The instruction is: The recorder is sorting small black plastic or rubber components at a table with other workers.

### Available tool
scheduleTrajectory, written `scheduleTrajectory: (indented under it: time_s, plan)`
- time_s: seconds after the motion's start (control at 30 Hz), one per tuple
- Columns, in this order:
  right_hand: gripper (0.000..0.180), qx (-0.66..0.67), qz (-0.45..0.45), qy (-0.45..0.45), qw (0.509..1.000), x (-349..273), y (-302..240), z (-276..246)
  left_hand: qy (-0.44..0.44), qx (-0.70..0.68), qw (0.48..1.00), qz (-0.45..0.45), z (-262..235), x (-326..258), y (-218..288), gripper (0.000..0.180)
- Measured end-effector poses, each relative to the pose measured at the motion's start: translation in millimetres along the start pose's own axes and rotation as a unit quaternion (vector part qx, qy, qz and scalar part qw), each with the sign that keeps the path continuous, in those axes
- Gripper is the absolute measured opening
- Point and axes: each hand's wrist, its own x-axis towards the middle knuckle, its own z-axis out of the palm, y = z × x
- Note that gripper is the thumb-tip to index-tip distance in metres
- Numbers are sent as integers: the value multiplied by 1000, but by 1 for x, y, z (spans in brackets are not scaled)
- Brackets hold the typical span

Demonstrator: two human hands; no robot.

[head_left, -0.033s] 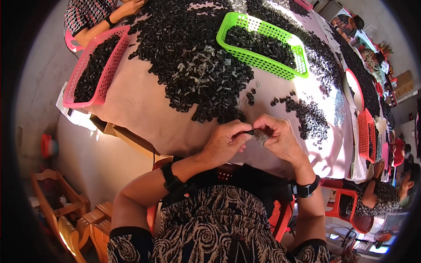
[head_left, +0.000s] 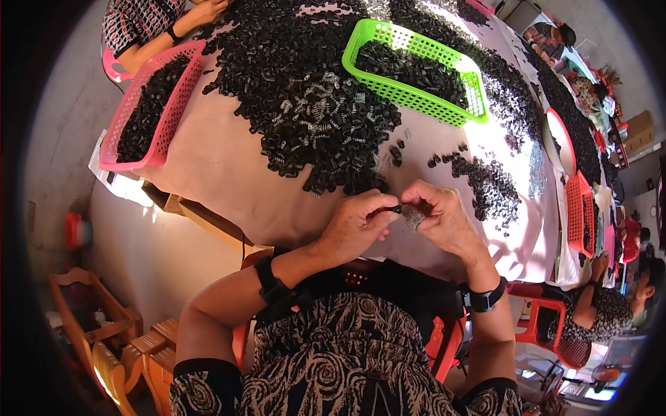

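Note:
Over the near edge of the table, my left hand [head_left: 356, 220] pinches a small black part [head_left: 395, 209] between thumb and forefinger. Close beside it, my right hand [head_left: 446, 220] has its fingers curled around a grey, speckled clump [head_left: 414, 216], too small and partly covered to name exactly. The black part's right end meets the fingers of the right hand; whether the two pieces join cannot be made out. Just beyond my hands lies a heap of small black parts [head_left: 277, 76], with silvery coil springs [head_left: 322, 114] scattered over its near portion.
A green basket [head_left: 416, 104] of black parts stands beyond my hands. On the left is a pink basket [head_left: 158, 149], also filled. A smaller black pile [head_left: 489, 187] lies to the right, near a red basket [head_left: 577, 215]. Other people sit around the table.

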Motion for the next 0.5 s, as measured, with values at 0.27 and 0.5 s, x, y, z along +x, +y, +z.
scheduleTrajectory:
  time_s: [0.27,0.5]
  plan:
    - [18,-83,-25,-93,992,2,1,-7,-10,23,1000,-1,0,-1,0,14]
    - [13,-130,-48,-57,989,-3,-5,2,-2,60,998,27,2,-3,3,14]
